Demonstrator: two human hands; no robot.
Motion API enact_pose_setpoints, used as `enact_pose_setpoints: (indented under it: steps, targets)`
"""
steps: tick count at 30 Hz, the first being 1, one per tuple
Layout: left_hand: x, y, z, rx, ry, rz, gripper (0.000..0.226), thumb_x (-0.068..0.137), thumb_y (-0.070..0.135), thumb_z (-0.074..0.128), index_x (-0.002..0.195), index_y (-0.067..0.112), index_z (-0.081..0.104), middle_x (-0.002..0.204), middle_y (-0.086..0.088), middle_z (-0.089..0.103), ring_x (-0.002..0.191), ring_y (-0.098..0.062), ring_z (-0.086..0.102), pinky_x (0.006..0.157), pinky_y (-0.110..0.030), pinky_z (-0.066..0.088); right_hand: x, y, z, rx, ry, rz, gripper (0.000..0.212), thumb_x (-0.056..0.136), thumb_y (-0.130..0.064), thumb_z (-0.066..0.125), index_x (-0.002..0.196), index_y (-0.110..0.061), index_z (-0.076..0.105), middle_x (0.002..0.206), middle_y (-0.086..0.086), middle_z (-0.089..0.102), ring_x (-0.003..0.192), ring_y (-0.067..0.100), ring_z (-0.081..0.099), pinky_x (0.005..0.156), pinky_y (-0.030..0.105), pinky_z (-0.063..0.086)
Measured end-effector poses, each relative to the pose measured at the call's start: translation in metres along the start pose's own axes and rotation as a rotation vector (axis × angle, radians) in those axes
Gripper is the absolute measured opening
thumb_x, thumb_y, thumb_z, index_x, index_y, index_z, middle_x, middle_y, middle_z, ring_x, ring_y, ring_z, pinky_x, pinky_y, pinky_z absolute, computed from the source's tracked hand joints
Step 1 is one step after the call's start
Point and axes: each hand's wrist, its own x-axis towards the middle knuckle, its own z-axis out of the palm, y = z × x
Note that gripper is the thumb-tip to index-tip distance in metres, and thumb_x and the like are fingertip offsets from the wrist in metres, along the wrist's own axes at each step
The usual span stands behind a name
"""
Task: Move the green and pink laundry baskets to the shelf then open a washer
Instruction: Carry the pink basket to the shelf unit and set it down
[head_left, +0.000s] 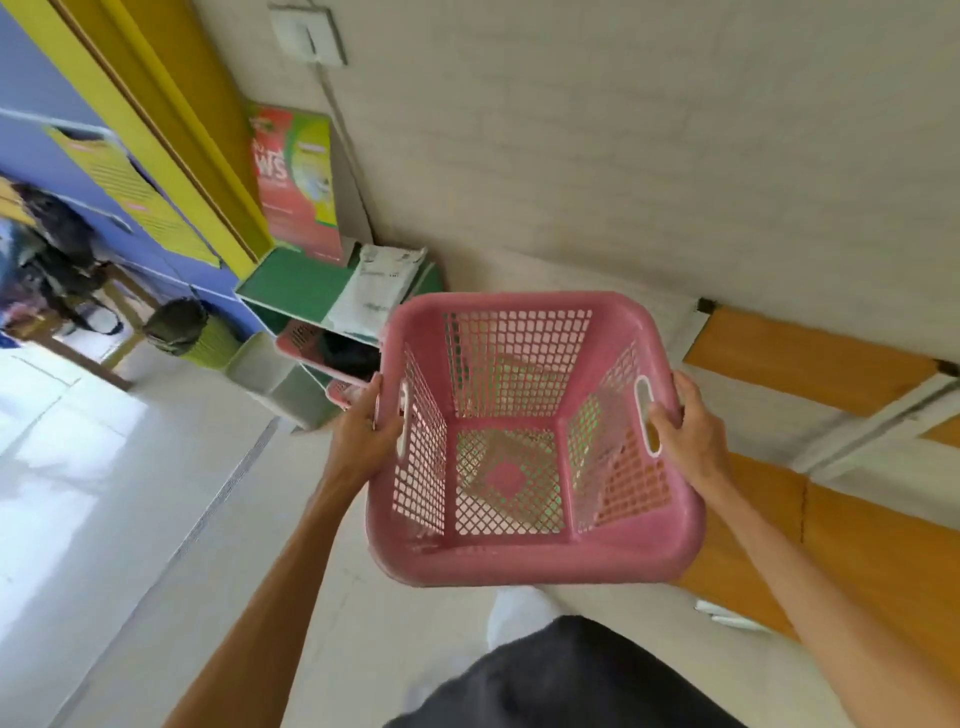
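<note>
I hold an empty pink lattice laundry basket (535, 558) in the air in front of me, above the floor. My left hand (363, 431) grips its left handle slot and my right hand (685, 431) grips the right one. Through the mesh bottom something green shows underneath, blurred. Ahead and to the left stands a low shelf (291, 283) with a green top. Another pink basket (324, 351) lies on its side in the shelf's upper compartment, and a third pink edge shows below it. No washer is in view.
A red and green poster (296, 182) leans on the wall above the shelf, and a white bag (374, 291) lies on the shelf top. A bin with a black liner (182, 327) stands left of the shelf. Orange panels (810, 358) line the wall at right.
</note>
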Motion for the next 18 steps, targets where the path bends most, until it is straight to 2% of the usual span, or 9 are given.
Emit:
enact_pose_setpoints:
  steps: [2,4,7,9,11,13,15,17,18]
  targets:
    - [0.042,0.003,-0.001,0.027,-0.102,0.017,0.074,0.087,0.021,0.060,0.154,0.036,0.033,0.098,-0.001,0.070,0.070,-0.021,0.074,0.074,-0.041,0.063,0.015,-0.004,0.011,-0.006,0.035,0.034,0.052,0.098,-0.031,0.056,0.147,-0.027,0.039,0.107,-0.004,0.065,0.064,-0.004,0.054,0.047,-0.002,0.040]
    - [0.073,0.005,0.000,0.062,-0.167,0.039,0.074,0.087,0.019,0.058,0.154,0.036,0.033,0.082,-0.002,0.072,0.066,-0.018,0.072,0.066,-0.039,0.063,0.025,-0.006,0.022,-0.014,0.070,0.068,0.051,0.099,-0.030,0.055,0.147,-0.026,0.039,0.109,-0.001,0.068,0.065,0.001,0.055,0.044,0.003,0.039]
    - [0.118,0.009,0.005,0.156,-0.204,0.096,0.074,0.086,0.015,0.061,0.154,0.031,0.036,0.067,0.010,0.060,0.057,-0.002,0.057,0.052,-0.017,0.044,0.034,-0.007,0.028,-0.035,0.040,0.122,0.050,0.101,-0.036,0.049,0.148,-0.032,0.034,0.102,-0.004,0.068,0.063,0.005,0.061,0.046,0.012,0.042]
    - [0.141,0.013,0.007,0.202,-0.247,0.121,0.072,0.088,0.017,0.061,0.154,0.032,0.036,0.066,0.010,0.058,0.055,-0.002,0.055,0.049,-0.015,0.039,0.035,-0.007,0.034,-0.022,-0.023,0.177,0.054,0.101,-0.035,0.048,0.150,-0.037,0.026,0.099,-0.007,0.063,0.064,0.008,0.064,0.048,0.022,0.052]
    - [0.161,0.015,0.011,0.179,-0.339,0.109,0.073,0.089,0.017,0.061,0.155,0.032,0.033,0.075,0.004,0.065,0.065,-0.014,0.066,0.054,-0.023,0.050,0.039,-0.008,0.039,-0.005,-0.090,0.236,0.066,0.100,-0.026,0.054,0.154,-0.038,0.019,0.107,-0.006,0.062,0.071,0.014,0.068,0.052,0.028,0.057]
    - [0.182,0.020,0.016,0.159,-0.409,0.139,0.075,0.090,0.016,0.062,0.157,0.029,0.030,0.087,0.000,0.069,0.071,-0.020,0.071,0.057,-0.029,0.057,0.041,-0.011,0.044,0.015,-0.120,0.279,0.078,0.096,-0.015,0.061,0.156,-0.036,0.016,0.127,-0.002,0.059,0.088,0.012,0.067,0.057,0.020,0.056]
    - [0.205,0.025,0.020,0.167,-0.460,0.179,0.076,0.091,0.015,0.064,0.157,0.026,0.028,0.096,0.004,0.069,0.068,-0.007,0.068,0.054,-0.019,0.052,0.038,-0.017,0.050,0.058,-0.108,0.333,0.082,0.094,-0.011,0.064,0.156,-0.037,0.017,0.143,-0.003,0.051,0.107,0.009,0.060,0.067,0.015,0.052]
    - [0.224,0.025,0.022,0.158,-0.490,0.198,0.077,0.090,0.015,0.064,0.157,0.027,0.028,0.094,0.011,0.065,0.066,-0.001,0.066,0.051,-0.013,0.049,0.035,-0.023,0.059,0.063,-0.079,0.375,0.080,0.094,-0.015,0.065,0.154,-0.039,0.018,0.145,-0.006,0.050,0.110,0.006,0.056,0.068,0.012,0.047]
    - [0.233,0.023,0.024,0.148,-0.506,0.200,0.078,0.090,0.014,0.064,0.157,0.028,0.028,0.091,0.012,0.065,0.066,-0.005,0.068,0.051,-0.015,0.052,0.035,-0.026,0.063,0.063,-0.056,0.383,0.079,0.094,-0.016,0.066,0.154,-0.039,0.019,0.144,-0.007,0.052,0.106,0.003,0.057,0.065,0.010,0.046]
